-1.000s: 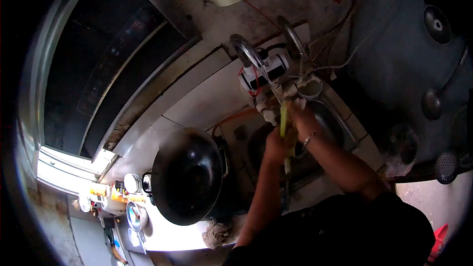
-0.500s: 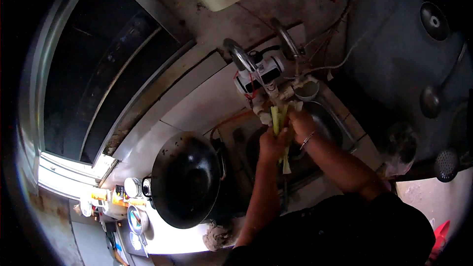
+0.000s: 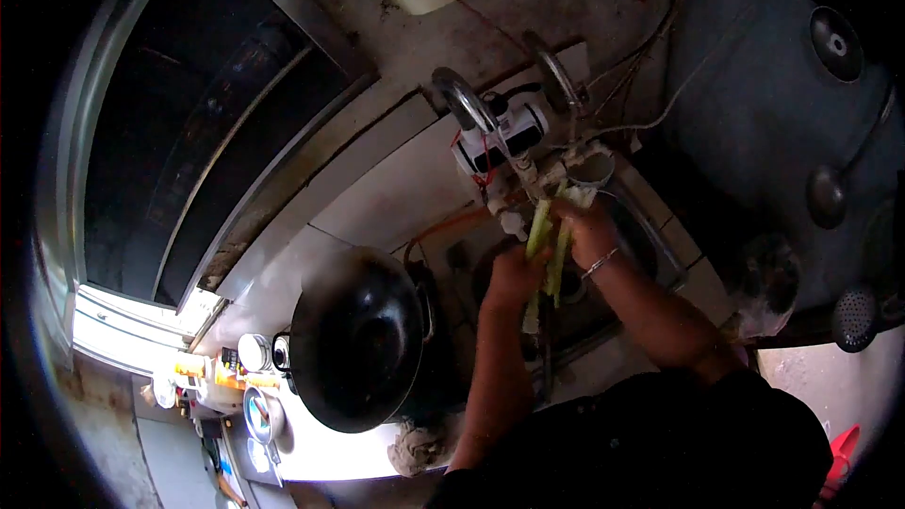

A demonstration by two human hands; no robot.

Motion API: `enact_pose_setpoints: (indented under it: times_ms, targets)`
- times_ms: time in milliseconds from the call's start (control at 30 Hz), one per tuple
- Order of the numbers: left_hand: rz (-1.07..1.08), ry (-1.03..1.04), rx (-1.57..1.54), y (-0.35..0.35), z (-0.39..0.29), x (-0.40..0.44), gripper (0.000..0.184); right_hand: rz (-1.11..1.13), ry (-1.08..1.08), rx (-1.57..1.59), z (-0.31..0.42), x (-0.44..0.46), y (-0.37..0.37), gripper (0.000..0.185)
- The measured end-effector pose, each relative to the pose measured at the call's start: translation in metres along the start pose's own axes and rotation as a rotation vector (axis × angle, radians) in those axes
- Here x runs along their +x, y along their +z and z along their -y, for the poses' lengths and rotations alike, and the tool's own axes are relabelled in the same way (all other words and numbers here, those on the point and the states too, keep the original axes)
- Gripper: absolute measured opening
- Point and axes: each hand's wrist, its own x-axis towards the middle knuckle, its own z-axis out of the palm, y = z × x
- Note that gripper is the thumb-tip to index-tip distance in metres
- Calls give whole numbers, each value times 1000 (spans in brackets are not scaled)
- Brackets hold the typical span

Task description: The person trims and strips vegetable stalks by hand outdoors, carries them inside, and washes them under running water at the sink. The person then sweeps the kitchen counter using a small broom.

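Long pale green stalks (image 3: 539,229) are held over the sink (image 3: 650,226), just below the faucet pipes. My left hand (image 3: 516,275) is closed round the stalks on their left side. My right hand (image 3: 584,228), with a bracelet at the wrist, is closed on the stalks near their upper end, close to a whitish piece. The stalks stand tilted between the two hands, and their lower ends hang below the fingers. Shadow hides most of the fingertips.
A large black wok (image 3: 363,339) sits left of the sink, with a crumpled cloth (image 3: 415,448) below it. A curved faucet (image 3: 462,99) with a white heater rises behind the stalks. Ladles (image 3: 827,198) hang at right; jars (image 3: 255,352) stand at left.
The stalks have spread apart between my hands. My left hand has shifted slightly left and down, and my right hand slightly to the right, both still on the stalks.
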Motion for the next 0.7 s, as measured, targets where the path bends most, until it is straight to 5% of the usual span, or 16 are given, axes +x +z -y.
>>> enact_pose_setpoints:
  times_ms: [67,133,267,333,467,533,633,700]
  targets:
    - [40,-60,15,-4,11,-2,34,-63,-128,27,-3,15,-15,24]
    - [134,-200,-34,-8,27,-2,34,-195,64,101,3,22,-23,25]
    - [34,-121,46,-14,34,-14,34,-328,18,168,12,31,-31,24]
    - [-155,47,54,-8,55,-6,35,-138,-128,109,17,30,-40,22]
    - [-60,-37,-47,-14,39,-5,34,-88,-281,98,43,4,-19,19]
    - [-99,-73,140,-13,30,-3,35,-104,86,255,68,-13,-6,20]
    - [-157,-90,117,-10,9,-2,38,-43,90,288,57,-24,0,25]
    - [-110,-96,165,-8,-6,3,38,21,-47,83,-17,4,-36,26]
